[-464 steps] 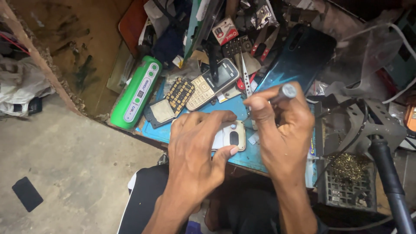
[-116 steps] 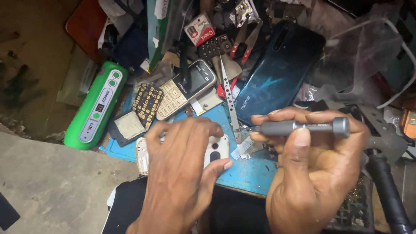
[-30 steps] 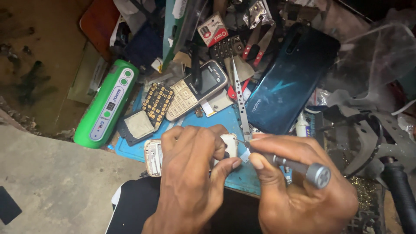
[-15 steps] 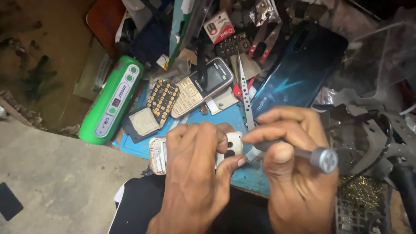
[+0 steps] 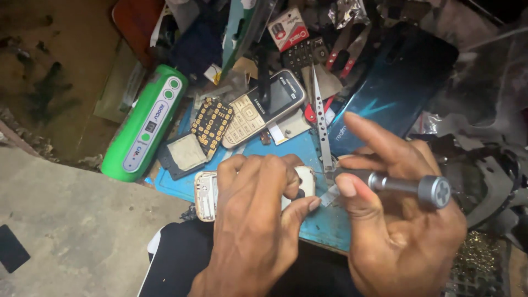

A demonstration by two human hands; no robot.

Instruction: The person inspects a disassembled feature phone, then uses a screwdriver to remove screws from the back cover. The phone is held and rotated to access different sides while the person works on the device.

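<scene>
2 hands, 1 screwdriver, 2 keypad phones, 1 tweezers

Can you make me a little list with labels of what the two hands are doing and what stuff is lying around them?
Left hand: presses down on a small white phone body lying on the blue mat
Right hand: holds a grey screwdriver, its tip pointing at the phone's right end
Above the hands: a keypad phone, a loose keypad sheet, metal tweezers
Left side: a green rounded gadget
Upper right: a dark blue-green phone back cover
Surroundings: a crowded bench of parts and tools
</scene>
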